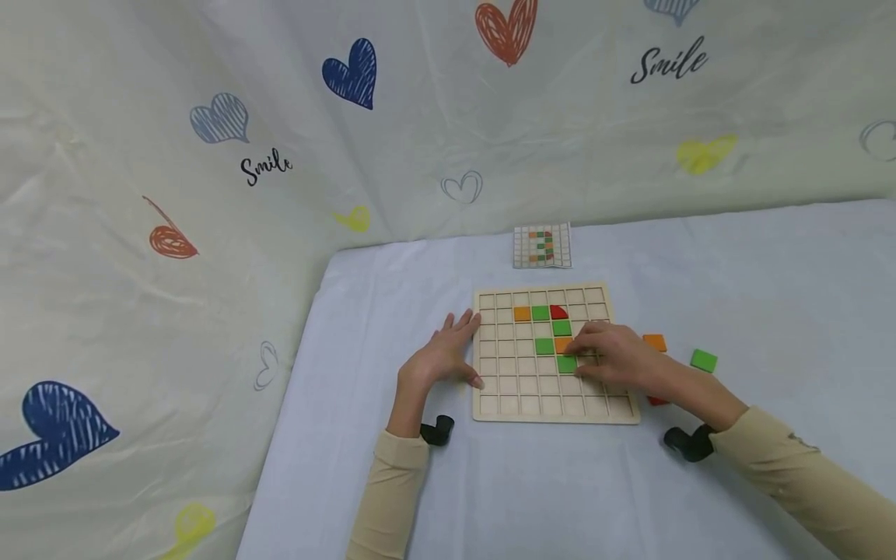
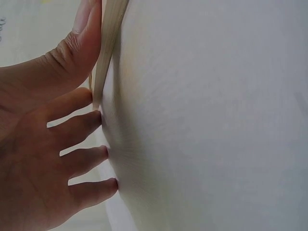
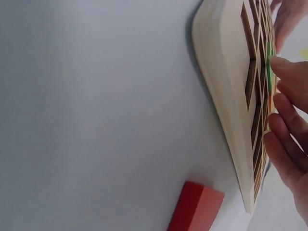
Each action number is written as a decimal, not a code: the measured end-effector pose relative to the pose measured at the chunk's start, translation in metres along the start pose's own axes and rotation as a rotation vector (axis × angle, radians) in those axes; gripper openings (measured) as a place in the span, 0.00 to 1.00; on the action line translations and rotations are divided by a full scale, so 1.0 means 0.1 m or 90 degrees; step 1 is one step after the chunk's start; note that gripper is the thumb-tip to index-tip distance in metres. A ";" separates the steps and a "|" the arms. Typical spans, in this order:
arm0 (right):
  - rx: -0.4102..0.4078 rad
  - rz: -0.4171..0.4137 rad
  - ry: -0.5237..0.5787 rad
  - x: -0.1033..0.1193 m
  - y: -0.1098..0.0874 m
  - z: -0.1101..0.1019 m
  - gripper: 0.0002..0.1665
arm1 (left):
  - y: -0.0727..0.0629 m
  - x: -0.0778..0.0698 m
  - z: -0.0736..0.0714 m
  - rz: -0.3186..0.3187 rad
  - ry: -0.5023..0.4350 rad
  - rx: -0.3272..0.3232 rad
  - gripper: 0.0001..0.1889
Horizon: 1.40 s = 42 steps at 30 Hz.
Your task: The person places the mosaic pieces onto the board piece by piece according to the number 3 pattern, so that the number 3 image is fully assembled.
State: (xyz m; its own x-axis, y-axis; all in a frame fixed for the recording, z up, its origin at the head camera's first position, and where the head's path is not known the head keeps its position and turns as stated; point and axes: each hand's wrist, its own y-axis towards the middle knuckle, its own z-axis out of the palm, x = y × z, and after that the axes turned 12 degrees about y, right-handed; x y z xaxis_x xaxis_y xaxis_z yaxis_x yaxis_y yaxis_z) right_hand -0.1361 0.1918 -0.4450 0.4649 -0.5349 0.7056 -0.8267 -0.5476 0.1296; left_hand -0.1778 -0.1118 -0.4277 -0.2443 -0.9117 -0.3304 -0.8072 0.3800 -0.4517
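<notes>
A wooden grid board (image 1: 511, 414) lies on the table with coloured tiles set in its cells. Its top run has an orange tile (image 1: 522, 313), a green tile (image 1: 540, 313) and a red quarter-round tile (image 1: 558, 312). Below are more green tiles and one orange tile (image 1: 561, 344). My right hand (image 1: 616, 356) is over the board's right half, thumb at the lowest green tile (image 1: 566, 364), fingertips by the orange one. My left hand (image 1: 442, 356) rests at the board's left edge, fingers spread, thumb against its wooden side (image 2: 109, 43).
Right of the board lie an orange tile (image 1: 654, 342), a green tile (image 1: 703, 360) and a red block (image 3: 197, 207), partly hidden by the right arm in the head view. A pattern card (image 1: 542, 260) lies behind the board. A heart-printed cloth (image 1: 420, 117) hangs behind the table.
</notes>
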 end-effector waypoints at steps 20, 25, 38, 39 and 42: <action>-0.091 -0.019 -0.040 -0.17 -0.38 -0.25 0.15 | -0.02 0.01 0.00 0.001 0.003 0.002 0.62; -0.119 -0.039 -0.058 -0.24 -0.48 -0.29 0.17 | -0.02 0.01 -0.01 0.002 -0.005 0.001 0.62; -0.093 0.006 -0.064 -0.30 -0.76 -0.33 0.17 | -0.03 -0.02 -0.01 0.006 -0.010 -0.002 0.62; -0.086 0.014 -0.062 -0.30 -0.79 -0.33 0.17 | -0.03 -0.03 -0.01 0.006 -0.010 -0.002 0.62; -0.062 0.038 -0.063 -0.32 -0.83 -0.32 0.16 | -0.03 -0.02 0.00 0.005 -0.006 -0.003 0.62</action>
State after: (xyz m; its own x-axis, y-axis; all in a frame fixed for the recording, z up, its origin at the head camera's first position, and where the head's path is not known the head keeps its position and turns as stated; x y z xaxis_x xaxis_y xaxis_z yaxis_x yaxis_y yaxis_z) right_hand -0.0923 0.2752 -0.4558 0.4393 -0.6279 0.6424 -0.8782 -0.4507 0.1600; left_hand -0.1752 -0.1111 -0.4253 -0.2462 -0.9070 -0.3415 -0.8073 0.3869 -0.4456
